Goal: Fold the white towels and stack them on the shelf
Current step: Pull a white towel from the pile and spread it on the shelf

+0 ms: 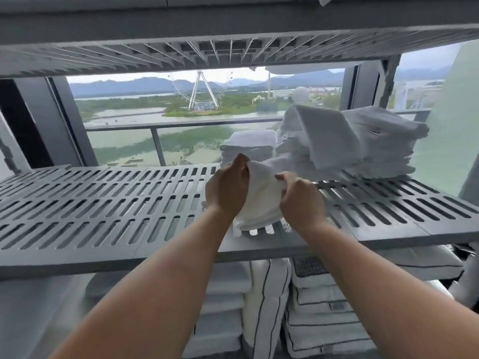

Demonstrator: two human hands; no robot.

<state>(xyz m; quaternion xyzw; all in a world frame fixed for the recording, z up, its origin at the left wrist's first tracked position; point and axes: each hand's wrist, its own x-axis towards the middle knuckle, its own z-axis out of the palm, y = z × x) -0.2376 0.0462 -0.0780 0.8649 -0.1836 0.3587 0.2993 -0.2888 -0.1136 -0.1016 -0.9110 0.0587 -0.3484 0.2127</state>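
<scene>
A white towel [261, 198] is pinched by the left hand [228, 187] and right hand [302, 200]. It is held over a grey slatted shelf [103, 198], near stacked towels [344, 143].

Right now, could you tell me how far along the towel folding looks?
Partly done. Folded white towels already sit in a tall pile and a lower stack at the back right of the slotted shelf. In hand: the left hand and right hand grip one white towel, still bunched. It needs folding and stacking; further unfolded towels aren't visible.
</scene>
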